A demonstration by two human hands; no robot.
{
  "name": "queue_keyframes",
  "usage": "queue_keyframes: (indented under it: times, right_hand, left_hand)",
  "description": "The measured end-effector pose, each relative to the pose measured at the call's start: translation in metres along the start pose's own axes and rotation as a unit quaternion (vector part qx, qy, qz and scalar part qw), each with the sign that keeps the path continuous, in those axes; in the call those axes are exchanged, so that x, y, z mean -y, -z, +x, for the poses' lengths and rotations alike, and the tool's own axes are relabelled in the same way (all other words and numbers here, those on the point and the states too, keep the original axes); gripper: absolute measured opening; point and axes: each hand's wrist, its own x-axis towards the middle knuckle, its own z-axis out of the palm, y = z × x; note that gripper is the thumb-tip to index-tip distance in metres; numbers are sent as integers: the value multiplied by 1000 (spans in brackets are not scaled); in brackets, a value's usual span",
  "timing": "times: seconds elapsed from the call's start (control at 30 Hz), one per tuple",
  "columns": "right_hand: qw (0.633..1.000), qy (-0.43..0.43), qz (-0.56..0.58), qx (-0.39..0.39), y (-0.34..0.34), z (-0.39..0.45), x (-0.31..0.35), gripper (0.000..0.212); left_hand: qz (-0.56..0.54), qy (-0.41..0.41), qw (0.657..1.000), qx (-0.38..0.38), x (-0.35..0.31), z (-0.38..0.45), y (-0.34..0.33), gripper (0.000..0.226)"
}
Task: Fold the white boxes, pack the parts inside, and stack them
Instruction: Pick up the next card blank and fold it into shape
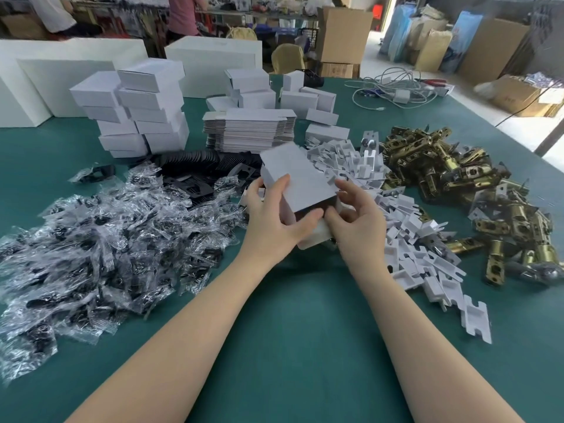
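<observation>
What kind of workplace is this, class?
Probably a small packing workshop: stacked white boxes, a heap of brass door latches and bagged black parts cover the green table.

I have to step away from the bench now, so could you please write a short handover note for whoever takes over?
Left hand grips the white box held above the table; right hand holds its near end, where the flap looks unclosed.
Done: closed boxes stacked at far left.
Supplies: flat blanks centre, bagged black parts left, white inserts and brass latches right.
Left: close this box, stack it, continue.
</observation>
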Motion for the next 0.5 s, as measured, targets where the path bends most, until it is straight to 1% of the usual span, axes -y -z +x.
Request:
queue_keyframes:
  times: [0.07,0.13,0.2,0.27,0.3,0.33,0.4,0.43,0.5]
  right_hand:
    - [1000,17,-18,-12,0,0,-1,42]
    - [999,24,-35,-7,0,0,-2,42]
    - [995,47,-83,2,-1,-1,-4,42]
    - [988,79,-130,15,-2,-3,-4,41]
    - [988,82,-132,23,-3,-4,-3,40]
    - [991,73,-112,29,-4,-4,-2,39]
    - [998,26,-15,52,-3,-3,2,35]
    - [996,-5,47,70,-3,-1,3,33]
    - [981,-65,143,114,0,3,3,28]
  left_hand:
    - [-10,-17,1000,0,2,0,-2,74]
    - [-22,-39,999,-21,4,2,-1,59]
    - [-43,-54,997,-35,3,2,-1,47]
    - [-72,-44,996,-37,2,1,-1,42]
    - [-97,-30,994,-38,0,1,-1,39]
    - [-132,-12,990,-38,-1,1,-1,36]
    - [-213,21,976,-30,0,3,0,30]
    - [-240,32,970,-28,0,5,1,28]
    - [-276,46,960,-19,1,7,3,28]
